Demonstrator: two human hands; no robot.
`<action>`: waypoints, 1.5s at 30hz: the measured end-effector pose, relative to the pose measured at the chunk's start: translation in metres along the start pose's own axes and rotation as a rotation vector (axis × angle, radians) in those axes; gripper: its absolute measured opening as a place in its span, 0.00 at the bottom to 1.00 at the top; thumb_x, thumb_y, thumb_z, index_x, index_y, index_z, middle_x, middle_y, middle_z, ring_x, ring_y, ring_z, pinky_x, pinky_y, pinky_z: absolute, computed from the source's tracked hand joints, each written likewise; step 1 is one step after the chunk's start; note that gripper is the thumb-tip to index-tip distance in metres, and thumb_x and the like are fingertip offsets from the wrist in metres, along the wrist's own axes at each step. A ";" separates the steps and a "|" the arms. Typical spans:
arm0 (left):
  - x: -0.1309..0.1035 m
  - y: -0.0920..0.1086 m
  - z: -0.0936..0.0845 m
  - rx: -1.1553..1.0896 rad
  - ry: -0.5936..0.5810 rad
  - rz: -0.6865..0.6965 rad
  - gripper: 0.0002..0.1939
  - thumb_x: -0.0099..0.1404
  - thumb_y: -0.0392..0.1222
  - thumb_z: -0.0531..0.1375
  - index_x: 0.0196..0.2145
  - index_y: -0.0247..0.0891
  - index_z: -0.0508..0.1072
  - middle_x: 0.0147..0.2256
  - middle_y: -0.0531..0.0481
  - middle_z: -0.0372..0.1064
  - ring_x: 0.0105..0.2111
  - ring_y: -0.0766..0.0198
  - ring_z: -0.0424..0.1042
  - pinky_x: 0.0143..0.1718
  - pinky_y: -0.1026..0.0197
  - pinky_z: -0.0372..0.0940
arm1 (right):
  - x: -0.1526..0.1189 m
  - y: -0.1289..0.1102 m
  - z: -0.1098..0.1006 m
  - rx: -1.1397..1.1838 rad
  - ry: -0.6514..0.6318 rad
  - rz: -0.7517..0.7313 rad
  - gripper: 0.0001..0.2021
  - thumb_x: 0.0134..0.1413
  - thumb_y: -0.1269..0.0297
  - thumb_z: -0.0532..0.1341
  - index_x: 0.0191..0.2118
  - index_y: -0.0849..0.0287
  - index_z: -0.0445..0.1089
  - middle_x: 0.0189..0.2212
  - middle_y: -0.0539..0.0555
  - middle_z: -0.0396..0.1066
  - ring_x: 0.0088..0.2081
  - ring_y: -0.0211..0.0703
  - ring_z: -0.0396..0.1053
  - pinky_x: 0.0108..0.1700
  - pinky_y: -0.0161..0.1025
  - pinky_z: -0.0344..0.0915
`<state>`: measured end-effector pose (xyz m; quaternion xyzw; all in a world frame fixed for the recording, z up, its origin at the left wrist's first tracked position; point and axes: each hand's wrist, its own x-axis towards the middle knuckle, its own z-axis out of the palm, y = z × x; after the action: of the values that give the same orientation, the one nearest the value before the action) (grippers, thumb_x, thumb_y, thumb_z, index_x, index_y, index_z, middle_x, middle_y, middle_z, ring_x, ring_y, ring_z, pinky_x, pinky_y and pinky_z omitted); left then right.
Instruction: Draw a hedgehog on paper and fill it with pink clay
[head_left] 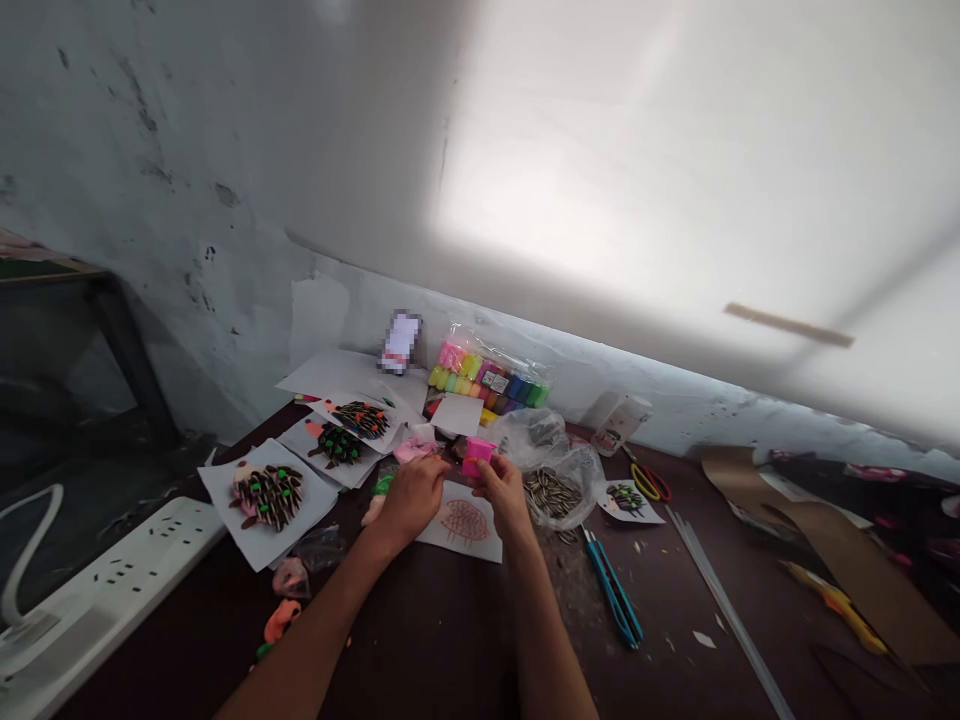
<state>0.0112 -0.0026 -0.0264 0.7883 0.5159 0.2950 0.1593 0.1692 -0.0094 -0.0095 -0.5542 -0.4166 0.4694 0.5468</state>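
My right hand [504, 492] holds a bright pink piece [478, 456], probably clay or its packet, between thumb and fingers. Just left of it, my left hand [415, 497] has its fingers drawn together; what they hold, if anything, is too small to tell. Under and between the hands lies a white paper with a red hedgehog drawing [466, 521]. Light pink clay [417, 446] sits behind my left hand. Beside my right hand is a clear plastic bag of striped seeds [553, 492].
Hedgehog pictures made with seeds [270, 495] lie at left, near a white power strip [127, 590]. Coloured clay packs [487, 380] and a phone [400, 341] stand by the wall. Blue tweezers [613, 590], scissors [649, 481] and a yellow cutter [836, 605] lie at right.
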 end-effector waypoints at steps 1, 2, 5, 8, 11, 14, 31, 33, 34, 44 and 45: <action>-0.001 0.002 0.001 -0.045 -0.050 -0.016 0.16 0.64 0.30 0.53 0.41 0.37 0.79 0.42 0.45 0.78 0.44 0.57 0.75 0.49 0.55 0.67 | -0.001 0.000 0.000 0.029 0.005 0.009 0.23 0.37 0.50 0.68 0.38 0.62 0.70 0.31 0.54 0.76 0.23 0.37 0.71 0.24 0.30 0.65; -0.002 0.004 0.002 -0.095 -0.100 -0.022 0.14 0.64 0.31 0.53 0.40 0.37 0.79 0.40 0.46 0.79 0.41 0.57 0.76 0.47 0.56 0.68 | -0.001 -0.001 0.000 0.054 0.013 0.017 0.23 0.37 0.51 0.68 0.38 0.61 0.70 0.31 0.54 0.76 0.24 0.37 0.71 0.24 0.31 0.66; -0.003 0.010 0.004 -0.254 -0.118 0.005 0.12 0.64 0.34 0.55 0.39 0.39 0.78 0.37 0.48 0.79 0.39 0.59 0.76 0.44 0.58 0.68 | -0.002 0.000 -0.003 0.101 0.018 0.029 0.22 0.36 0.54 0.70 0.38 0.61 0.71 0.29 0.52 0.76 0.25 0.38 0.73 0.25 0.31 0.67; -0.002 0.013 0.004 -0.431 0.026 -0.055 0.12 0.63 0.39 0.58 0.43 0.37 0.75 0.39 0.45 0.78 0.37 0.59 0.76 0.41 0.58 0.69 | -0.006 0.001 -0.003 0.116 -0.012 0.045 0.22 0.34 0.55 0.72 0.36 0.61 0.71 0.27 0.51 0.75 0.24 0.39 0.73 0.25 0.31 0.68; 0.002 0.009 0.004 -0.612 0.069 -0.153 0.15 0.59 0.42 0.60 0.44 0.35 0.72 0.37 0.46 0.76 0.30 0.61 0.75 0.34 0.59 0.69 | -0.011 0.001 0.003 0.156 -0.061 0.070 0.21 0.34 0.56 0.74 0.35 0.61 0.72 0.25 0.51 0.74 0.23 0.38 0.73 0.27 0.33 0.70; 0.005 0.003 0.004 -0.755 0.044 -0.187 0.09 0.57 0.41 0.60 0.36 0.35 0.73 0.32 0.49 0.75 0.27 0.62 0.74 0.31 0.60 0.69 | -0.015 0.002 0.010 0.205 -0.077 0.063 0.20 0.35 0.57 0.74 0.35 0.61 0.72 0.27 0.52 0.75 0.25 0.39 0.74 0.28 0.34 0.72; -0.006 0.013 0.010 0.220 -0.092 0.073 0.10 0.65 0.38 0.57 0.33 0.34 0.78 0.40 0.37 0.74 0.50 0.45 0.68 0.51 0.44 0.59 | -0.003 0.012 0.000 -0.159 0.147 -0.047 0.11 0.38 0.61 0.59 0.32 0.59 0.65 0.22 0.48 0.70 0.21 0.38 0.69 0.17 0.29 0.57; -0.005 0.014 0.012 0.223 -0.117 0.074 0.09 0.65 0.37 0.57 0.33 0.34 0.78 0.39 0.37 0.74 0.50 0.45 0.68 0.52 0.45 0.59 | -0.004 0.011 0.001 -0.168 0.136 -0.055 0.12 0.38 0.61 0.59 0.32 0.59 0.65 0.23 0.48 0.71 0.21 0.38 0.69 0.18 0.29 0.58; -0.004 0.014 0.013 0.223 -0.122 0.071 0.09 0.64 0.36 0.57 0.32 0.34 0.78 0.39 0.38 0.74 0.50 0.46 0.68 0.52 0.45 0.59 | -0.004 0.011 0.001 -0.164 0.135 -0.055 0.12 0.38 0.61 0.59 0.32 0.59 0.65 0.23 0.48 0.71 0.21 0.38 0.69 0.18 0.29 0.58; 0.000 0.001 -0.022 0.183 0.004 -0.043 0.11 0.66 0.34 0.54 0.39 0.38 0.76 0.37 0.43 0.74 0.42 0.53 0.71 0.45 0.54 0.61 | -0.005 0.003 -0.002 -0.082 0.118 -0.026 0.12 0.38 0.61 0.59 0.33 0.58 0.65 0.24 0.49 0.72 0.20 0.37 0.69 0.18 0.28 0.57; 0.000 -0.001 -0.027 0.226 0.045 -0.062 0.12 0.67 0.35 0.53 0.39 0.38 0.76 0.38 0.42 0.74 0.43 0.52 0.70 0.44 0.53 0.61 | -0.005 0.003 -0.003 -0.085 0.114 -0.026 0.12 0.39 0.61 0.60 0.33 0.59 0.66 0.24 0.49 0.72 0.20 0.37 0.69 0.18 0.28 0.57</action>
<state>-0.0068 -0.0039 -0.0061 0.7783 0.5733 0.2473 0.0668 0.1705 -0.0152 -0.0125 -0.5971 -0.4116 0.4118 0.5517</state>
